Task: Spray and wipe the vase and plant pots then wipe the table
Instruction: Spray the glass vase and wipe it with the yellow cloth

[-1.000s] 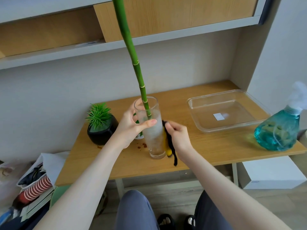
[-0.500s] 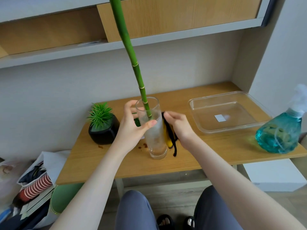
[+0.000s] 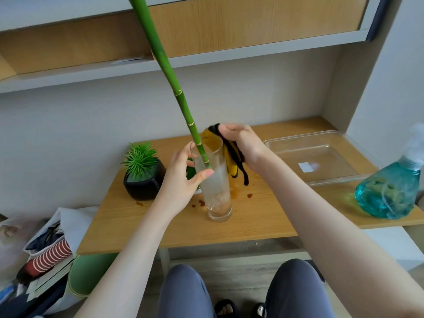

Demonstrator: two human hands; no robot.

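A tall clear glass vase (image 3: 218, 193) stands upright on the wooden table (image 3: 257, 228) with a long green bamboo stalk (image 3: 174, 88) leaning out of it. My left hand (image 3: 183, 180) grips the vase near its rim. My right hand (image 3: 243, 145) holds a yellow and black cloth (image 3: 231, 161) against the vase's upper right side, at the rim. A black pot with a spiky green plant (image 3: 143, 177) sits left of the vase. A second small pot (image 3: 191, 177) is mostly hidden behind my left hand. The teal spray bottle (image 3: 390, 191) stands at the table's right edge.
A clear plastic tray (image 3: 344, 143) lies at the back right. Small brown stains (image 3: 199, 204) mark the tabletop around the vase. Shelves run above the table. Bags and clutter (image 3: 46, 253) fill the floor at left; a white box (image 3: 390, 246) sits under the table at right.
My right hand has slid the cloth up the vase's right side from its lower half to the rim. My left hand keeps its grip on the vase.
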